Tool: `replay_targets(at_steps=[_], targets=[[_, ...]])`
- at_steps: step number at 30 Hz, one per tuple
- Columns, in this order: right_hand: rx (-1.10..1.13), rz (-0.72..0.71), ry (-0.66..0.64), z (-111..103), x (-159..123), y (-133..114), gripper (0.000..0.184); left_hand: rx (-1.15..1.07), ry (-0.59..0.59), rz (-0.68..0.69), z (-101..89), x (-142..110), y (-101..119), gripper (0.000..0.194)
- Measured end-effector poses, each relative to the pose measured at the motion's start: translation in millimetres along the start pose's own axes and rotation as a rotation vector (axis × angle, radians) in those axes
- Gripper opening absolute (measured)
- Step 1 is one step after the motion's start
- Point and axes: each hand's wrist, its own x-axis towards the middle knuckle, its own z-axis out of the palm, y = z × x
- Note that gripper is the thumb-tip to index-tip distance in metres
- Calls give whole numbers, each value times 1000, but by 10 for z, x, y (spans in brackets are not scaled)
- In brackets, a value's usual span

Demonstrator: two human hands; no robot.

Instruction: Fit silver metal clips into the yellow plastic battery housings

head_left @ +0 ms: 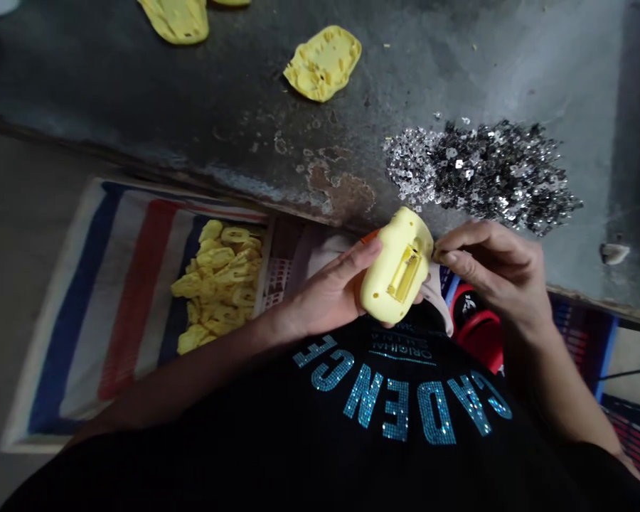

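A: Left hand (325,288)?
B: Curled around yellow plastic housing (397,264), over black shirt (235,427), just below silver sequin heap (480,174).
A: Right hand (491,274)?
B: Pinching small item (436,252) at housing edge; too small to identify.

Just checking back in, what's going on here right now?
A person's left hand cups a yellow plastic casing while the right hand pinches a small piece at its edge. A heap of silvery metal pieces lies on the worn workbench; more yellow parts sit on a striped cloth.
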Motion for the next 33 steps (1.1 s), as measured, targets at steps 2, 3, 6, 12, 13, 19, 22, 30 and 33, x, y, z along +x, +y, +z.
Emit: replay_targets(at_steps=[2, 3, 6, 12, 13, 19, 22, 30, 33], targets=[[-38, -13, -91, -64, 165, -103, 8, -2, -72, -10, -4, -10, 4, 85], [-60, -24, -134, -90, 232, -143, 10, -3, -93, -14, -10, -14, 8, 84], [-124, -43, -243, -135, 355, -221, 14, -7, -139, -41, -36, -9, 15, 86], [-92, 47, -293, -128, 433, -299, 8, -31, -190, -79, -64, 39, 2, 96], [-88, 70, -300, -126, 448, -308, 8, -33, -193, -76, -61, 41, -2, 96], [-128, 62, -339, -130, 542, -338, 7, -42, -155, -64, -41, 14, -22, 100], [-179, 37, -341, -130, 550, -368, 6, -49, -122, -56, -45, 7, -47, 101], [-368, -33, -339, -85, 529, -461, 7, -29, -67, -30, -63, 19, -95, 93], [-382, -12, -309, -71, 522, -455, 9, -31, -63, -29, -65, 15, -89, 93]])
